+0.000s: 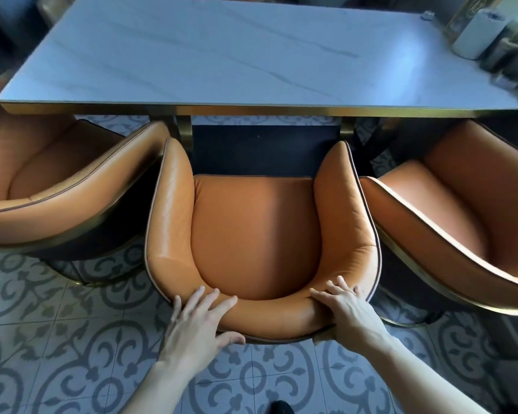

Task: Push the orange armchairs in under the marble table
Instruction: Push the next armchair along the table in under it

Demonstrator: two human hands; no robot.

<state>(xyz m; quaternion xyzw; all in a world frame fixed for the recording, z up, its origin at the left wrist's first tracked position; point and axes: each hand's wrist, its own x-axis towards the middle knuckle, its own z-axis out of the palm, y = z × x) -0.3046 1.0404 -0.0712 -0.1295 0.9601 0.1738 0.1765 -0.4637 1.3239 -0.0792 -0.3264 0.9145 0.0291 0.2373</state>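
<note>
1. Near the bottom of the view, the left hand and right hand both grip the curved back of the middle armchair — fingers draped over the top, thumbs behind. It sits pulled out, arm tips just short of the marble table edge.
2. Biggest risk, probably: those arm tips look about level with the gold rim, so a straight shove could knock them into it.
3. The left armchair and right armchair crowd both sides — any skew scrapes leather.
4. The patterned tile floor has grout lines; legs might catch there.
5. Far right, a white container could get jolted.
</note>
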